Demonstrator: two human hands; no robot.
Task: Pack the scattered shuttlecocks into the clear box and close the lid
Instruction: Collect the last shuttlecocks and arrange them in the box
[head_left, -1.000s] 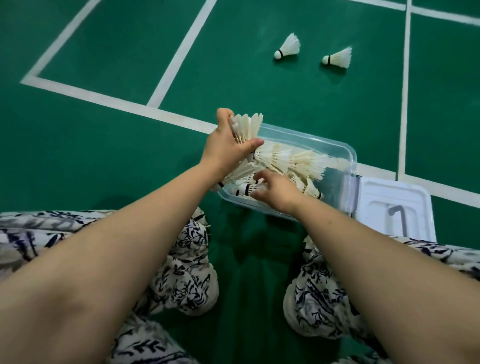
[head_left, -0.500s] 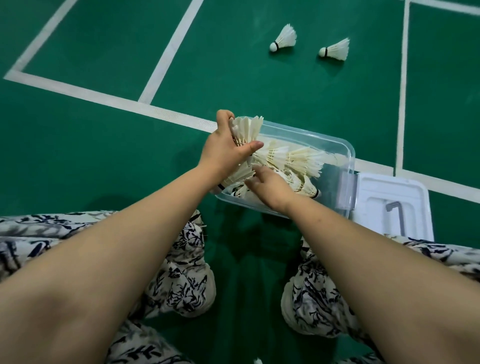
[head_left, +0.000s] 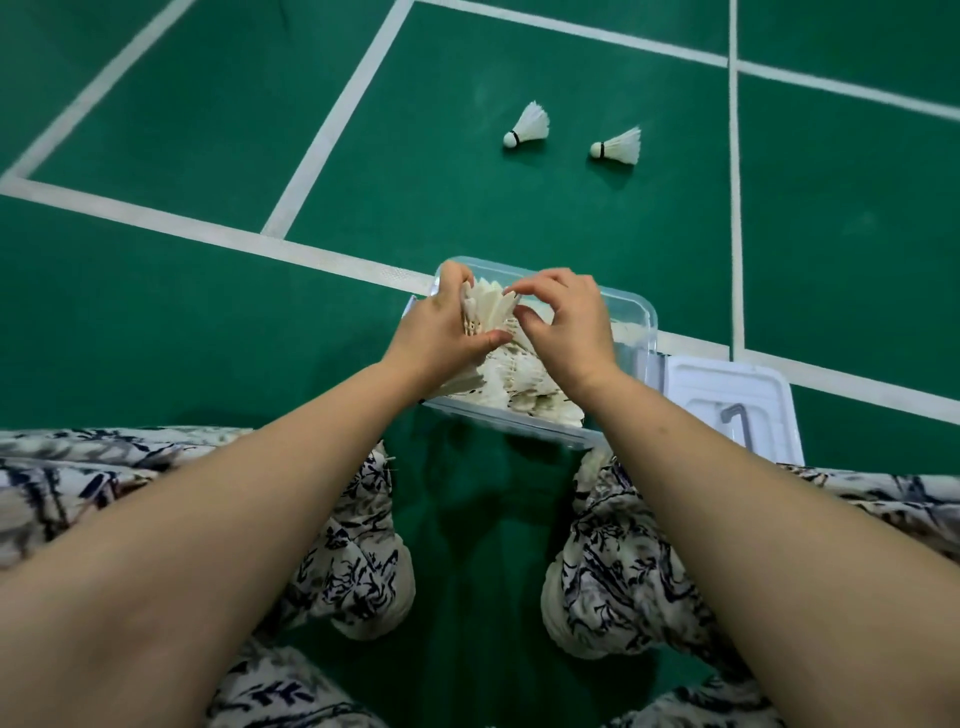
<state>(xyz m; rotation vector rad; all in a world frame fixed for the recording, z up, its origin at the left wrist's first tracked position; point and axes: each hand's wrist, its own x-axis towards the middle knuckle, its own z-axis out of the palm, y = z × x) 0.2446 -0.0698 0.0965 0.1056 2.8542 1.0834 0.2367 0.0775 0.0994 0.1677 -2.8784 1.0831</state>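
Raised the right hand (head_left: 569, 332) within the last half second, from low in the near part of the clear box (head_left: 631, 306) to the top of the nested stack of shuttlecocks (head_left: 488, 312). Gripped that stack with the left hand (head_left: 441, 338), fingers curled over its far side and thumb across the near side, feather tips pointing up and away. Pinched the feather tips between the right thumb and curled fingertips, right hand close beside the left.

Held the stack above the left end of the box, over the packed shuttlecocks (head_left: 524, 384), which lay on their sides in a white heap along the near wall. Kept the box on the green court floor (head_left: 156, 312), across a white court line (head_left: 208, 231), straight ahead of the knees. Left the lid (head_left: 727, 384) off, flat on the floor just beside the box's right end, with a grey handle (head_left: 732, 415) showing on it.

Left two more unpacked, well beyond the box: the left loose shuttlecock (head_left: 530, 124) and the right loose shuttlecock (head_left: 618, 145). Lay on their sides with corks to the left, near each other but apart.

Wore patterned trousers (head_left: 358, 545), one knee at either side of the lower view.
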